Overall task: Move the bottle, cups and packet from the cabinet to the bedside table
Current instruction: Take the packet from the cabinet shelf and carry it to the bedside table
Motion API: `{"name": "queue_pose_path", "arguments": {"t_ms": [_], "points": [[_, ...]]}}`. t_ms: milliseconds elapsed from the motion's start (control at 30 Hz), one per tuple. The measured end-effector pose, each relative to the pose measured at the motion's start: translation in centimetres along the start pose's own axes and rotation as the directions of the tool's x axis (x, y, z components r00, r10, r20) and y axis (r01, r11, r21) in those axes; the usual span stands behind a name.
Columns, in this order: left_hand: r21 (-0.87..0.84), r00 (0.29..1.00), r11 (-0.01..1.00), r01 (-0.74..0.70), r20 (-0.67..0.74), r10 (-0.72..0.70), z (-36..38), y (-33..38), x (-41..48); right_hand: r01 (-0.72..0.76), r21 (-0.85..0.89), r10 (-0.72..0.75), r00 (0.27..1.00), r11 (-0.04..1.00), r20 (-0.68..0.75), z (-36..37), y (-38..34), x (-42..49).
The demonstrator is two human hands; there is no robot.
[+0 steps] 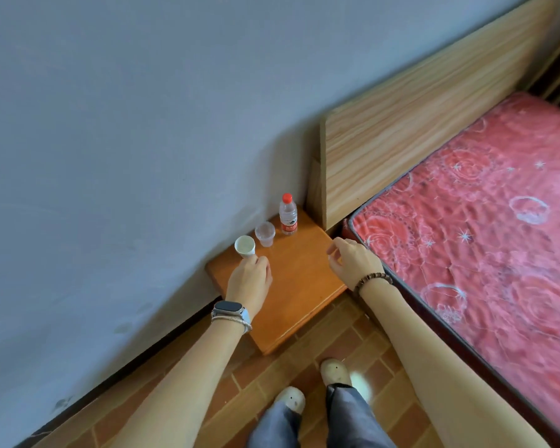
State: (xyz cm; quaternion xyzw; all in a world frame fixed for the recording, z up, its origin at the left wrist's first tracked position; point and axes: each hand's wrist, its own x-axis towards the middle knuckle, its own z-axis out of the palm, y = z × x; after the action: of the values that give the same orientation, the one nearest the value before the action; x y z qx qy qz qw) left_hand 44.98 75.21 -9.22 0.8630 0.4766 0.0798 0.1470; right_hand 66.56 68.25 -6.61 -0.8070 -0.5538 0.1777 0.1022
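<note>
Left hand: the left hand (249, 275), with a watch and bracelet at the wrist, sits low over the orange wooden bedside table (299, 295); its fingertips touch or nearly touch the base of the white paper cup (244, 246). Whether it grips the cup or has let go, I cannot tell.
Right hand: the right hand (353, 260), with a bead bracelet at the wrist, hovers over the table's bed-side edge, fingers loosely curled and apart, holding nothing.
Step in hand: setting the paper cup down, it seems.
On the table: paper cup nearest, then the clear plastic cup (265, 233) just beside it, then the clear water bottle with red cap and label (287, 215) upright at the far corner by the wall.
Packet: not in view; probably left to fetch.
Next move: likely free the cup without tipping it, then turn away for the packet.
Surroundings: wooden headboard (417, 124) and red patterned mattress (485, 215) close on the right; the table's near half is bare.
</note>
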Motion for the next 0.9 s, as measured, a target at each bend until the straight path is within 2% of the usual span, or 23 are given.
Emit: {"name": "queue_pose_path", "arguments": {"t_ms": [167,267,433,533,667,800,900], "points": [[0.005,0.984,0.985,-0.172,0.040,0.171,-1.1,-0.3,1.0,-0.170,0.045,0.173,0.981,0.984,-0.083,-0.3,-0.7,-4.0],[-0.004,0.950,0.952,-0.307,0.063,0.307,-0.9,1.4,1.5,-0.271,0.075,0.279,0.951,0.960,-0.134,-1.0,0.2,-7.4],[-0.034,0.844,0.849,-0.527,0.091,0.528,0.8,7.3,1.6,-0.481,0.164,0.507,0.833,0.861,-0.220,-2.4,3.5,-14.9],[-0.057,0.733,0.743,-0.667,0.128,0.668,1.7,12.7,0.5,-0.607,0.211,0.642,0.723,0.767,-0.254,-2.9,5.5,-20.6],[-0.134,0.543,0.568,-0.812,0.186,0.819,3.4,20.3,-3.5,-0.748,0.271,0.792,0.537,0.606,-0.290,-3.0,7.2,-30.1],[-0.208,0.334,0.376,-0.903,0.213,0.918,4.9,26.4,-10.7,-0.846,0.326,0.892,0.322,0.421,-0.318,-1.7,7.1,-41.1],[-0.261,0.210,0.268,-0.927,0.231,0.950,5.7,29.4,-16.4,-0.884,0.356,0.931,0.196,0.304,-0.309,0.4,5.2,-48.0]]}}
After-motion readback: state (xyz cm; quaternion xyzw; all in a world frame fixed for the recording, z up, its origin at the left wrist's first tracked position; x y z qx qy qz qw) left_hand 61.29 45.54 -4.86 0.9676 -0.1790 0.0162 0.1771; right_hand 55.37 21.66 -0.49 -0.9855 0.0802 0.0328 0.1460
